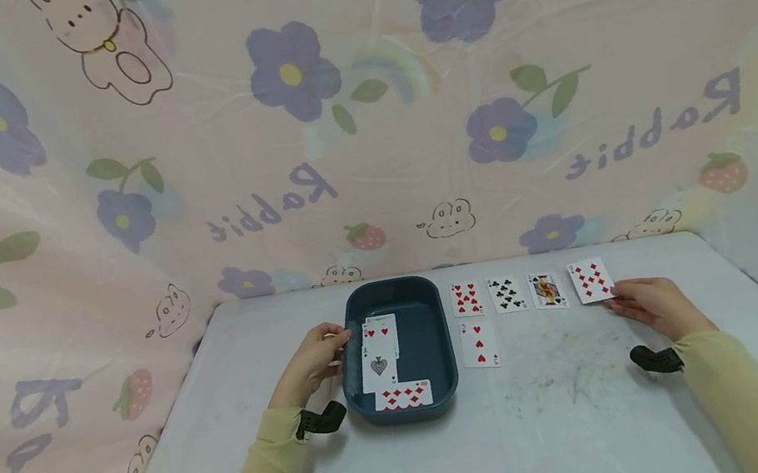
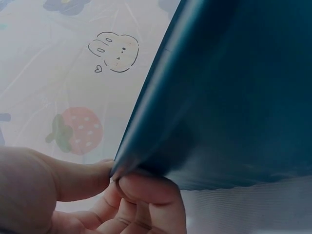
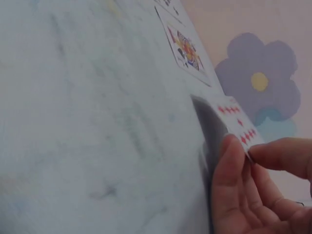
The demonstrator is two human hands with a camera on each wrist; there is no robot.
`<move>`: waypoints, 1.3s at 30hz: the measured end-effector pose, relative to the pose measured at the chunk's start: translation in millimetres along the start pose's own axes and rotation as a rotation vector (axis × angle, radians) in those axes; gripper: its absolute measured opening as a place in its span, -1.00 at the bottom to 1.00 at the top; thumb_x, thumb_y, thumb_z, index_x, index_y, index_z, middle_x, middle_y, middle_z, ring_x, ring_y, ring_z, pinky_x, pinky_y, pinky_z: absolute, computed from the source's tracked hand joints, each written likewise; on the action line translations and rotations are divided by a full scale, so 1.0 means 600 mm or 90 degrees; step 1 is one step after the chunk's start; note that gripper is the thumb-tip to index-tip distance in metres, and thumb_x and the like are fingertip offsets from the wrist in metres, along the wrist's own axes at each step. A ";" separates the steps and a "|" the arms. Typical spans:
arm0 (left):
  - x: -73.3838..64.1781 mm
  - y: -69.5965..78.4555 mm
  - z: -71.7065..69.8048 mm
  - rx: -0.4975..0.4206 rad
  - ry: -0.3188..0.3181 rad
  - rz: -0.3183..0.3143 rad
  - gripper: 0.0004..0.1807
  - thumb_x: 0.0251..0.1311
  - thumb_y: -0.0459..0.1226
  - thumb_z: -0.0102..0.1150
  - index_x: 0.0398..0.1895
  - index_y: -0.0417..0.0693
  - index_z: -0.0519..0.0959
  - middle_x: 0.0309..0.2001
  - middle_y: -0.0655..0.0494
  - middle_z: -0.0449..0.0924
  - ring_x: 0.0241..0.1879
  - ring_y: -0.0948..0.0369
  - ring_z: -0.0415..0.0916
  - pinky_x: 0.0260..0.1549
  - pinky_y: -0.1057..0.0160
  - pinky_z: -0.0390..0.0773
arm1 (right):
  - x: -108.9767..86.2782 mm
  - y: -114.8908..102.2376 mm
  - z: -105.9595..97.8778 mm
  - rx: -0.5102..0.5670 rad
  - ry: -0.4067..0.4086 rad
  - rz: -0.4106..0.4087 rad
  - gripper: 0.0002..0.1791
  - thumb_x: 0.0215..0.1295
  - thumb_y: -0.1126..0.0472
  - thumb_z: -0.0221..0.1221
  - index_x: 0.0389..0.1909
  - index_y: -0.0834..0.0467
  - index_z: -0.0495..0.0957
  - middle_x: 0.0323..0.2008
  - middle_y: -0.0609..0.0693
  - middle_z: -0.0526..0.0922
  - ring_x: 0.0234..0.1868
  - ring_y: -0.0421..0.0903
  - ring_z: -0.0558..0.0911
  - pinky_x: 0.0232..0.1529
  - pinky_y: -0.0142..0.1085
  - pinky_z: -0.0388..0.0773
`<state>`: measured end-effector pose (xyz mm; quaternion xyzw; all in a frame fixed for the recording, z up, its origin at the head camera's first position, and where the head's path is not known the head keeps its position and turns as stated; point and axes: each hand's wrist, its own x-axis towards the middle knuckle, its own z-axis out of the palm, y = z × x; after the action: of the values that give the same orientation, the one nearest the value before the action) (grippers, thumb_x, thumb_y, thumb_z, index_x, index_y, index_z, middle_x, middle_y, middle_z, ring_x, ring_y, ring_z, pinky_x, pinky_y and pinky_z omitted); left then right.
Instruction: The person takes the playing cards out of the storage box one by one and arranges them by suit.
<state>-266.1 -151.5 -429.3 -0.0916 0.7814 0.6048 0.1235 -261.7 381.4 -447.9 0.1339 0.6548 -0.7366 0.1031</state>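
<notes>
At the right end of a row of playing cards, my right hand [image 1: 653, 304] pinches a diamonds playing card [image 1: 591, 280] by its lower right corner. The right wrist view has this diamonds card [image 3: 240, 124] between thumb and finger, tilted, with a shadow beneath it. My left hand [image 1: 311, 360] pinches the left rim of a dark blue tray [image 1: 422, 339], thumb on the outside in the left wrist view. Inside the tray lie an ace of spades [image 1: 380, 365], a diamonds card [image 1: 404, 395] and a partly covered hearts card [image 1: 382, 329].
Right of the tray, a hearts card [image 1: 466, 299], a clubs card [image 1: 507, 294] and a face card [image 1: 548, 291] lie in a row. A three of hearts [image 1: 479, 344] is below the first. A patterned curtain [image 1: 393, 141] hangs behind the white table [image 1: 575, 439].
</notes>
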 end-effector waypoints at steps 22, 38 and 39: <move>0.004 0.000 -0.002 -0.001 -0.007 -0.002 -0.83 0.38 -0.26 0.04 -0.10 -0.18 0.41 -0.32 -0.01 0.47 -0.40 0.16 0.43 -0.51 0.28 0.46 | 0.002 -0.004 0.009 -0.141 0.068 -0.006 -0.43 0.37 0.37 -0.01 0.25 0.64 0.06 -0.39 0.00 0.57 -0.40 -0.24 0.65 -0.20 -0.34 0.58; 0.002 0.000 0.000 0.001 -0.005 -0.006 -0.82 0.39 -0.25 0.03 -0.09 -0.18 0.42 -0.27 -0.05 0.49 -0.38 0.14 0.43 -0.48 0.27 0.46 | 0.000 -0.006 0.012 -0.221 0.144 -0.009 -0.44 0.40 0.27 -0.06 0.24 0.61 0.13 -0.22 0.16 0.53 -0.42 -0.24 0.64 -0.26 -0.31 0.60; 0.002 -0.001 0.000 0.002 -0.004 -0.006 -0.82 0.39 -0.25 0.03 -0.09 -0.18 0.42 -0.27 -0.04 0.48 -0.37 0.14 0.43 -0.48 0.27 0.46 | -0.001 -0.009 0.015 -0.233 0.146 -0.013 -0.43 0.41 0.25 -0.07 0.25 0.60 0.13 -0.16 0.20 0.52 -0.41 -0.24 0.63 -0.25 -0.31 0.60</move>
<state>-267.5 -151.8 -430.0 -0.0931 0.7817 0.6031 0.1285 -263.6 373.3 -442.0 0.1894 0.7862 -0.5866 0.0427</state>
